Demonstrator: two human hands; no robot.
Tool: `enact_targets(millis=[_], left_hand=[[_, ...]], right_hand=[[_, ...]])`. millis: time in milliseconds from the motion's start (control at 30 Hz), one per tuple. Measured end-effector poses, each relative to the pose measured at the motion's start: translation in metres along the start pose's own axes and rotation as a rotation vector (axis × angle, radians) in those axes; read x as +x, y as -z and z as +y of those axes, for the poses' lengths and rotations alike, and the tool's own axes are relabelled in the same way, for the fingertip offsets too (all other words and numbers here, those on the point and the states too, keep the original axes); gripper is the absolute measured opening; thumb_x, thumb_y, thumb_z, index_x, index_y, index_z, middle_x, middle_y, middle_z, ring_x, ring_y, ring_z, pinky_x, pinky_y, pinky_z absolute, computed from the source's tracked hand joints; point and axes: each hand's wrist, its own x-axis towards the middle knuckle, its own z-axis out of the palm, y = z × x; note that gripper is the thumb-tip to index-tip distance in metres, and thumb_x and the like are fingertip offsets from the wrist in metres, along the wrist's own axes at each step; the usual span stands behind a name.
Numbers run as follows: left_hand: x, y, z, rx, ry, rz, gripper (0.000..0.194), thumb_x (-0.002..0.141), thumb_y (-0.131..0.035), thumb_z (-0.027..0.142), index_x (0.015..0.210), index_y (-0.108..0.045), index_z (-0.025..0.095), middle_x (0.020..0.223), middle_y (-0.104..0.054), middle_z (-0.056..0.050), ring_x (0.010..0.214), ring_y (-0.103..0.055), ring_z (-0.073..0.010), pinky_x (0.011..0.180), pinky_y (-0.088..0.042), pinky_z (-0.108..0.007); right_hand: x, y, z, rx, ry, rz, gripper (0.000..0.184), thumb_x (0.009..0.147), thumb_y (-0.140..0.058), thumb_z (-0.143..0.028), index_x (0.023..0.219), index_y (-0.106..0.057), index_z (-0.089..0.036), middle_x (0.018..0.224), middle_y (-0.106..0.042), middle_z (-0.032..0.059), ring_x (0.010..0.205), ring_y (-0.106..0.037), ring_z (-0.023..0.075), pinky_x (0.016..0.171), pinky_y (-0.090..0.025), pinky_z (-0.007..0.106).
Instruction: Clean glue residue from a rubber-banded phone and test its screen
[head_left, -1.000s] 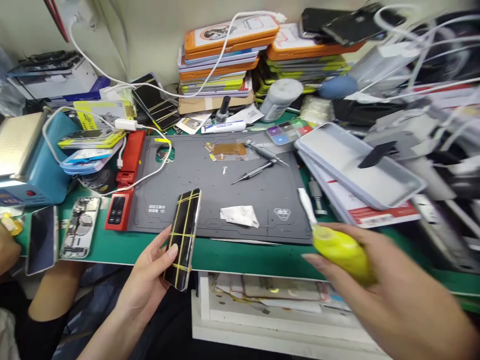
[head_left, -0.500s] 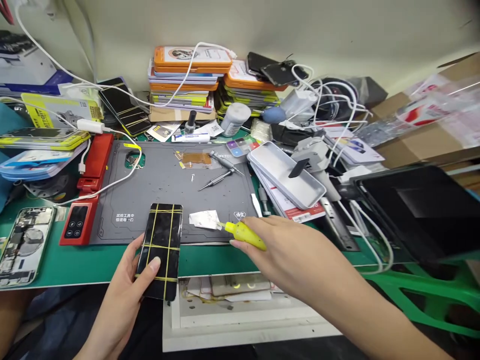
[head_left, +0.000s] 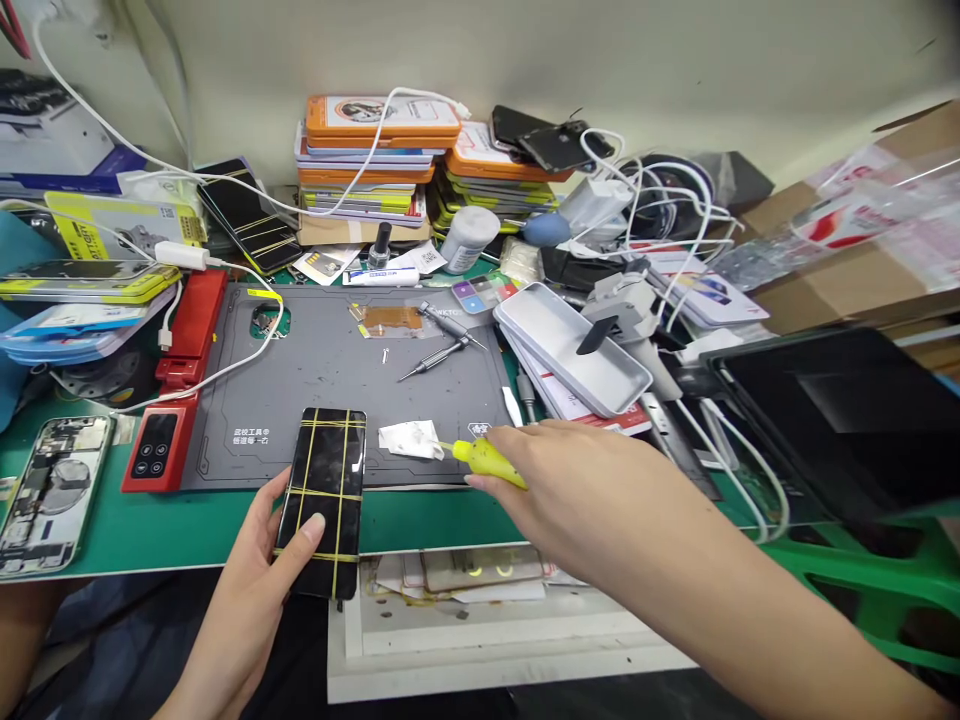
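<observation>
My left hand [head_left: 281,550] is closed around a black smartphone [head_left: 321,500] bound lengthwise and crosswise with thin yellow rubber bands. The thumb presses on its face, and the phone tilts over the front edge of the bench. In my right hand [head_left: 540,470] is a yellow-handled tool [head_left: 489,462] with a thin metal shaft; its kind is hard to make out. Its tip meets the right end of a folded white paper [head_left: 409,438], which lies on the grey work mat [head_left: 300,350]. Two small screwdrivers [head_left: 439,355] rest further back on the mat.
A red device [head_left: 161,440] with buttons edges the mat at left, beside an opened phone [head_left: 56,490]. Stacked orange and yellow boxes [head_left: 382,130], a white jar [head_left: 469,235] and tangled white cables [head_left: 697,200] line the back. A white tray [head_left: 574,350] and a dark tablet [head_left: 840,420] lie right.
Both hands stay nearly in place. The yellow tool has shifted very slightly at the paper's right end. The phone is held as before.
</observation>
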Motion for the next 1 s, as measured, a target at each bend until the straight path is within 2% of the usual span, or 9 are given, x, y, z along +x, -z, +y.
enact_targets(millis=[167, 300, 500, 567, 667, 767, 900, 1000], left_hand=[[0.0, 0.001, -0.001, 0.016, -0.012, -0.013, 0.082, 0.072, -0.088, 0.062, 0.144, -0.054, 0.041, 0.151, -0.062, -0.001, 0.15, -0.051, -0.03, 0.137, -0.03, -0.052], [0.0, 0.0, 0.0, 0.009, -0.031, 0.001, 0.086, 0.07, -0.089, 0.062, 0.145, -0.054, 0.037, 0.146, -0.066, -0.003, 0.147, -0.054, -0.0293, 0.135, -0.035, -0.048], [-0.005, -0.005, 0.005, -0.004, 0.0, 0.005, 0.077, 0.077, -0.086, 0.059, 0.144, -0.054, 0.04, 0.15, -0.063, -0.001, 0.15, -0.05, -0.0264, 0.136, -0.033, -0.044], [-0.007, -0.007, 0.007, -0.004, 0.016, 0.003, 0.076, 0.078, -0.085, 0.058, 0.145, -0.054, 0.041, 0.15, -0.063, 0.0, 0.148, -0.053, -0.0261, 0.134, -0.036, -0.043], [-0.009, -0.008, 0.01, 0.01, 0.011, 0.017, 0.075, 0.078, -0.085, 0.057, 0.145, -0.054, 0.04, 0.149, -0.064, -0.001, 0.146, -0.055, -0.0257, 0.131, -0.04, -0.041], [-0.01, -0.008, 0.011, 0.025, 0.036, 0.026, 0.078, 0.077, -0.085, 0.059, 0.146, -0.053, 0.043, 0.15, -0.063, -0.001, 0.15, -0.051, -0.0271, 0.132, -0.038, -0.043], [-0.011, -0.008, 0.012, 0.029, 0.052, 0.002, 0.078, 0.079, -0.085, 0.058, 0.147, -0.05, 0.044, 0.153, -0.061, 0.002, 0.153, -0.047, -0.0257, 0.137, -0.031, -0.048], [-0.011, -0.01, 0.012, 0.019, 0.046, -0.066, 0.075, 0.078, -0.085, 0.058, 0.145, -0.057, 0.037, 0.152, -0.062, -0.001, 0.149, -0.053, -0.0263, 0.134, -0.039, -0.044]], right_hand=[[0.001, 0.003, -0.003, 0.021, 0.048, 0.014, 0.019, 0.103, -0.063, -0.032, 0.091, -0.067, -0.018, 0.083, -0.072, 0.0074, 0.08, -0.071, 0.0272, 0.061, -0.028, 0.034], [0.003, 0.002, 0.0, -0.035, 0.003, 0.043, 0.022, 0.101, -0.067, -0.035, 0.087, -0.066, -0.017, 0.076, -0.07, 0.0083, 0.074, -0.07, 0.0277, 0.058, -0.024, 0.033], [0.005, -0.001, -0.003, -0.019, 0.088, 0.108, 0.02, 0.099, -0.07, -0.031, 0.083, -0.067, -0.018, 0.072, -0.07, 0.0066, 0.067, -0.069, 0.0246, 0.055, -0.023, 0.034], [0.006, -0.001, -0.005, -0.007, 0.09, 0.103, 0.02, 0.1, -0.069, -0.029, 0.084, -0.067, -0.018, 0.073, -0.071, 0.0065, 0.067, -0.069, 0.0244, 0.054, -0.024, 0.034], [0.006, -0.002, -0.005, 0.027, 0.06, 0.058, 0.019, 0.102, -0.066, -0.031, 0.088, -0.067, -0.018, 0.078, -0.072, 0.0076, 0.072, -0.071, 0.0271, 0.057, -0.028, 0.035], [0.003, -0.008, -0.001, 0.075, 0.043, 0.051, 0.019, 0.103, -0.064, -0.032, 0.09, -0.067, -0.018, 0.078, -0.07, 0.0073, 0.074, -0.069, 0.0281, 0.059, -0.032, 0.035], [-0.002, -0.021, 0.008, 0.164, 0.073, 0.186, 0.019, 0.102, -0.065, -0.036, 0.096, -0.067, -0.019, 0.085, -0.069, 0.0069, 0.083, -0.068, 0.0294, 0.065, -0.041, 0.037], [-0.008, -0.036, 0.017, 0.348, 0.119, 0.293, 0.019, 0.1, -0.069, -0.033, 0.115, -0.068, -0.021, 0.107, -0.073, 0.0073, 0.099, -0.068, 0.0298, 0.08, -0.05, 0.042]])
